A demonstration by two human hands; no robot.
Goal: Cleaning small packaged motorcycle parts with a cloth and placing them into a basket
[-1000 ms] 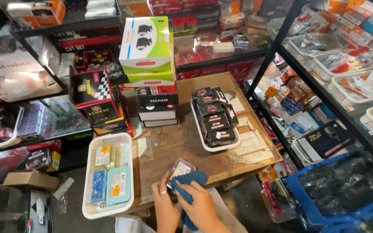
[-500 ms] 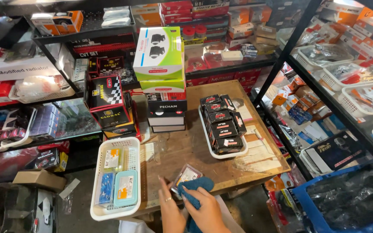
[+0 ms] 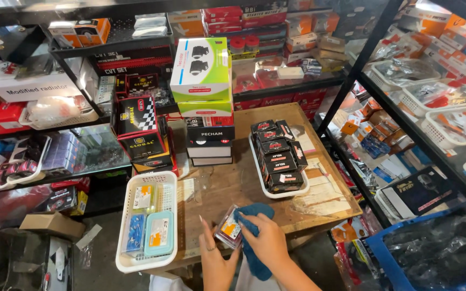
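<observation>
My left hand (image 3: 215,253) holds a small clear-plastic packet (image 3: 227,230) with a red and orange card inside, just above the front edge of the wooden table (image 3: 227,183). My right hand (image 3: 268,242) presses a blue cloth (image 3: 252,237) against the packet's right side. The cloth hangs down past my right wrist. To the left of my hands lies a white slatted basket (image 3: 164,183) with several flat packets in it. A white tray (image 3: 260,178) stacked with black and red boxes sits beyond my right hand.
A stack of boxes topped by a green and white box (image 3: 200,70) stands at the table's back. Black checkered boxes (image 3: 138,132) are piled at back left. Metal shelves (image 3: 351,81) full of parts surround the table. A blue crate (image 3: 432,258) lies at lower right.
The view has shifted slightly, with the table now lower in the frame. Both hands stay at the front edge, the cloth still rubbing on the packet.
</observation>
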